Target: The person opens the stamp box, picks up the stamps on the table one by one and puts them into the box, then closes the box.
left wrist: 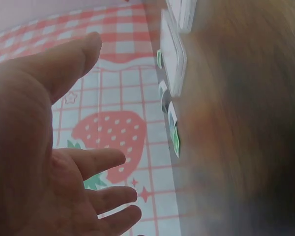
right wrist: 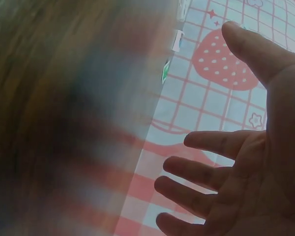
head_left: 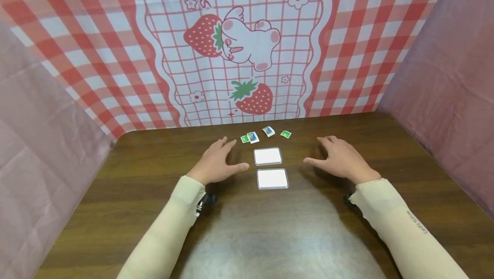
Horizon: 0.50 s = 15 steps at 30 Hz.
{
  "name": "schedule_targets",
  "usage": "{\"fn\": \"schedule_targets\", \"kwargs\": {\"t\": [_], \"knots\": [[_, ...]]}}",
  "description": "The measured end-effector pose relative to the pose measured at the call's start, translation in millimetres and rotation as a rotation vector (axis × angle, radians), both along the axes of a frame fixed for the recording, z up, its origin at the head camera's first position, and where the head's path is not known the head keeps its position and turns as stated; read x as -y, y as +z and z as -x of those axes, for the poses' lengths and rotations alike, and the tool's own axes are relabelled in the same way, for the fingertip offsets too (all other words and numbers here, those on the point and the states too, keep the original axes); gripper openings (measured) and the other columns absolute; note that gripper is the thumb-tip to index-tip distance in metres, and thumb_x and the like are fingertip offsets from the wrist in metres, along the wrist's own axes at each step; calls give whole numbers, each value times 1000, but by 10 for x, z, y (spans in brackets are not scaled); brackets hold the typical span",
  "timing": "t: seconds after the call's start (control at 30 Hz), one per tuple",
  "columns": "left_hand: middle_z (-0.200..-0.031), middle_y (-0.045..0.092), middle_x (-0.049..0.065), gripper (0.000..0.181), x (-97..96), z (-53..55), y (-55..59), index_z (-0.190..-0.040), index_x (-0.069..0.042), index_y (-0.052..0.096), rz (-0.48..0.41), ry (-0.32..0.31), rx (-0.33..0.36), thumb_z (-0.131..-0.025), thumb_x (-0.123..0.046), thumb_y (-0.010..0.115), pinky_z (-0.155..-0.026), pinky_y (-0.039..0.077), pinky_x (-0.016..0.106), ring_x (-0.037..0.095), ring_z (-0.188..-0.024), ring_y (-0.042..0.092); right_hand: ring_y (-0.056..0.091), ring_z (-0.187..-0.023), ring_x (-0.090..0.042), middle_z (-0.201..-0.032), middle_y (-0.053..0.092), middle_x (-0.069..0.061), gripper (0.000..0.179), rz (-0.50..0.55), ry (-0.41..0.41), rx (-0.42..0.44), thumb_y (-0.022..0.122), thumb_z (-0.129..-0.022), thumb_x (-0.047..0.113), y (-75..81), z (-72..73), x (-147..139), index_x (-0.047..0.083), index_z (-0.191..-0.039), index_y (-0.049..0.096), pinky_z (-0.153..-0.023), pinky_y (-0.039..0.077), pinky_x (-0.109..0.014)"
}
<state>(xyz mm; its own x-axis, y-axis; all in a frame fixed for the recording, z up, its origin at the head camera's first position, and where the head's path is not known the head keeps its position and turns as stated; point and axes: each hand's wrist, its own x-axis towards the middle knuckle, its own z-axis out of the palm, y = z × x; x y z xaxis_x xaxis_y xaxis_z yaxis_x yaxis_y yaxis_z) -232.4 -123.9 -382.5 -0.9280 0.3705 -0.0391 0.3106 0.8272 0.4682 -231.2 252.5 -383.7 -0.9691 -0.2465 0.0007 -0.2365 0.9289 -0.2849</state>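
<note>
Two flat white rectangular pieces with clear rims lie one in front of the other mid-table, the farther one (head_left: 268, 156) and the nearer one (head_left: 272, 179). My left hand (head_left: 217, 161) is to their left, fingers spread, thumb pointing toward them, holding nothing. To their right is my right hand (head_left: 339, 159), its fingers also extended and holding nothing. Behind the white pieces lie small cards: a green one (head_left: 245, 139) partly under a blue-and-white one (head_left: 252, 137), another blue-and-white one (head_left: 268, 131) that looks curled, and a green one (head_left: 286, 134) at the right.
The dark wooden table (head_left: 239, 236) reaches back to a red-and-white checked cloth (head_left: 355, 34) with strawberry prints. Pink cloth (head_left: 34, 150) hangs at both sides. A dark strap device (head_left: 204, 202) sits on the left wrist, with another on the right.
</note>
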Motion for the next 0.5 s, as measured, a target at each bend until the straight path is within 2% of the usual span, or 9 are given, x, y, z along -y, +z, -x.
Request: {"fn": "schedule_targets", "kwargs": {"t": [0.2, 0.5], "knots": [[-168, 27, 16, 101, -96, -37, 13, -160, -11, 38, -3, -25, 14, -84, -68, 73, -119, 29, 58, 38, -154, 24, 43, -138, -51, -152, 43, -32, 104, 10, 15, 21, 62, -89, 74, 13, -16, 115, -4, -153, 41, -104, 40, -69], [-156, 46, 15, 92, -185, -50, -37, -153, -9, 50, -18, -92, 38, -83, -61, 80, -115, 38, 51, 33, -143, 43, 48, -137, -46, -150, 49, -28, 99, 19, 81, 33, 64, -87, 74, 60, 5, 370, 1, -151, 47, -102, 42, -68]]}}
